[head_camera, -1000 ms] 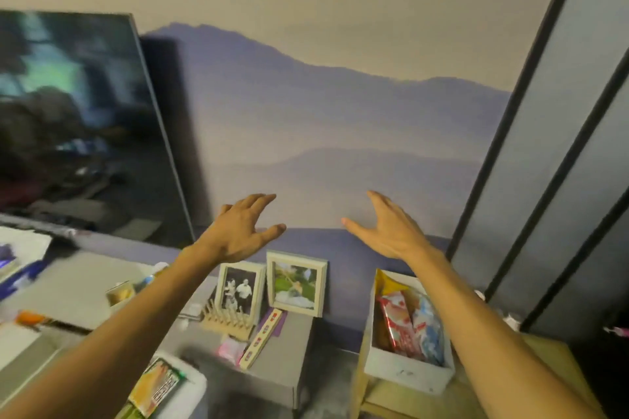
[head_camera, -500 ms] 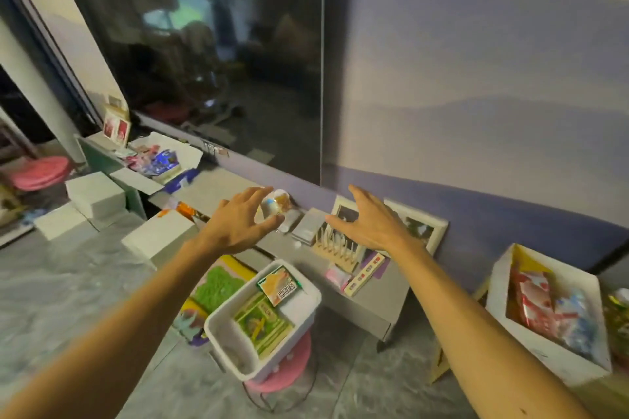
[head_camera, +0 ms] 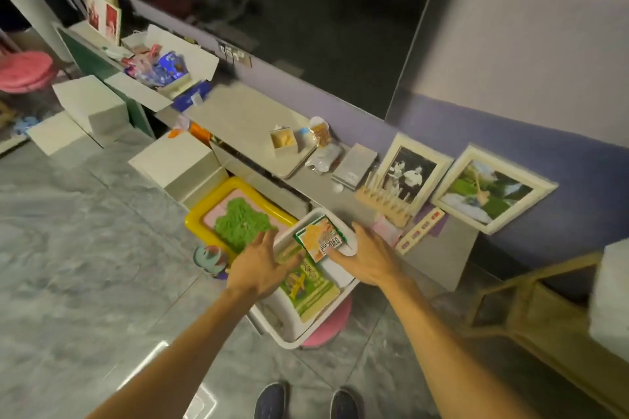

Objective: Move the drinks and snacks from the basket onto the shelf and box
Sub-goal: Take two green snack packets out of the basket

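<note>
A white basket (head_camera: 289, 333) stands on a pink stool in front of the low grey shelf (head_camera: 245, 119). Inside it lie a green and orange snack packet (head_camera: 321, 238) and a larger green packet (head_camera: 311, 286). My left hand (head_camera: 260, 265) hovers open over the basket's left side, fingers spread. My right hand (head_camera: 369, 257) is open at the basket's right rim, fingertips close to the orange packet; contact is unclear. An open white box (head_camera: 200, 59) with wrapped snacks sits at the shelf's far left. Another white box (head_camera: 609, 296) shows at the right edge.
A large dark screen (head_camera: 289, 10) leans on the wall behind the shelf. Two framed photos (head_camera: 408, 170), a wooden rack (head_camera: 384, 204), a small carton (head_camera: 284, 141) and jars stand on the shelf. White boxes (head_camera: 173, 160) and a yellow tray (head_camera: 238, 214) lie on the floor. A wooden stand (head_camera: 531, 303) is at right.
The view has swung down and left from the wall to the basket. Both hands have dropped from shelf height to just over the basket's contents, still open.
</note>
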